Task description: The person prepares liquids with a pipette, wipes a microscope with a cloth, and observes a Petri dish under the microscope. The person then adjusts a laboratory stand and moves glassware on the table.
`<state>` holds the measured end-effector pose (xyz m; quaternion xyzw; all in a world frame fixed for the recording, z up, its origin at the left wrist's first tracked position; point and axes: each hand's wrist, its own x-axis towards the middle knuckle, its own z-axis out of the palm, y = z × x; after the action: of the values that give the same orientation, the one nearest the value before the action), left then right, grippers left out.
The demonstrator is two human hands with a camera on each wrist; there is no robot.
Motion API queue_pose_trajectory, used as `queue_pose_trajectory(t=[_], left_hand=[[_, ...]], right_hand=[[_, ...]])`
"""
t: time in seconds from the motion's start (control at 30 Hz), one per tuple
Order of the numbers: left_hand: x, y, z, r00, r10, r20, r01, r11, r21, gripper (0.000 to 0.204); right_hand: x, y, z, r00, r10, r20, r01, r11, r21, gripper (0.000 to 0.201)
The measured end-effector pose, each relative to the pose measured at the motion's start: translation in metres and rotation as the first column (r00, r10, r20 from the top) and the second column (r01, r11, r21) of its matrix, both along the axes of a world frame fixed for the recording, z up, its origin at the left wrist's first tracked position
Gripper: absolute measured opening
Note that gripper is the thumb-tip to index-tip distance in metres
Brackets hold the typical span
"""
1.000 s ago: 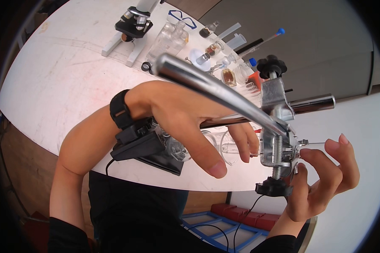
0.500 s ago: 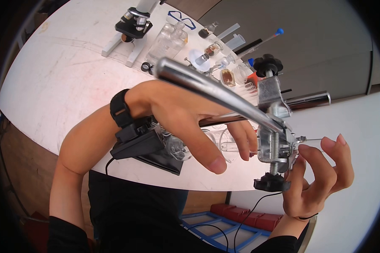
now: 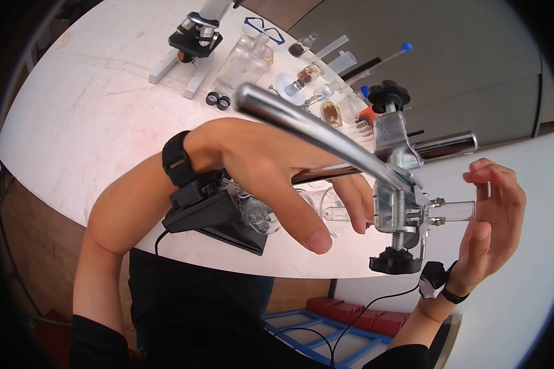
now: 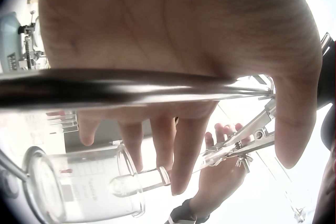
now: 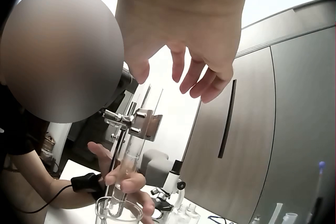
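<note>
In the head view my left hand [image 3: 252, 150] reaches past a metal stand rod [image 3: 449, 146], its fingers straight and thumb pointing down. From the left wrist view, the rod crosses before the palm and the index finger overlaps a clear glass tube [image 4: 152, 179]. That tube's lower part stands inside a glass beaker [image 4: 89, 182]. Higher up, a metal clamp [image 3: 400, 209] with black knobs grips the tube. My right hand [image 3: 497, 212] is raised at the tube's upper end, fingers loosely bent and holding nothing. The clamp's thick handle [image 3: 308, 126] passes over the left hand.
A microscope [image 3: 194, 40], a clear bottle [image 3: 243, 64] and blue-rimmed glasses [image 3: 264, 29] are on the white table [image 3: 92, 117]. Several small flasks and cylinders stand along its far edge. Grey cabinets [image 5: 283, 103] rise behind it. A cable [image 3: 375, 301] hangs near my right wrist.
My right hand has let go at the clamp and drawn away to the right, its fingers loosening. The clamp has shifted slightly left. My left hand has hardly moved.
</note>
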<state>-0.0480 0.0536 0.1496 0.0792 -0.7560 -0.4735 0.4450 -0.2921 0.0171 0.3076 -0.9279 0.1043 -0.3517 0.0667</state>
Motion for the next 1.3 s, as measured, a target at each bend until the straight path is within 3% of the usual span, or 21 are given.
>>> queue_pose_trajectory(t=[0.07,0.2,0.53,0.87,1.3], left_hand=[[0.000,-0.001,0.000,1.000,-0.009,-0.012,0.008,1.000,-0.019,0.051],[0.000,0.000,-0.001,1.000,-0.009,-0.011,0.008,0.999,-0.050,0.051],[0.001,0.005,0.003,0.999,-0.026,0.024,0.025,0.999,0.034,0.054],[0.001,0.003,0.002,0.999,0.038,0.025,-0.037,0.999,-0.036,0.053],[0.001,0.005,0.003,1.000,-0.003,0.027,0.003,1.000,0.008,0.051]], right_hand=[[0.000,0.000,0.001,0.997,-0.015,-0.072,0.030,0.976,0.215,0.057],[0.001,-0.003,-0.006,0.993,0.029,-0.113,0.006,0.956,0.294,0.044],[0.002,-0.003,-0.010,0.994,0.062,-0.094,-0.041,0.977,0.209,0.034],[0.001,-0.003,-0.005,0.995,0.067,-0.080,-0.055,0.988,0.146,0.035],[-0.022,-0.015,0.032,0.995,0.060,-0.077,-0.059,0.998,0.022,0.032]])
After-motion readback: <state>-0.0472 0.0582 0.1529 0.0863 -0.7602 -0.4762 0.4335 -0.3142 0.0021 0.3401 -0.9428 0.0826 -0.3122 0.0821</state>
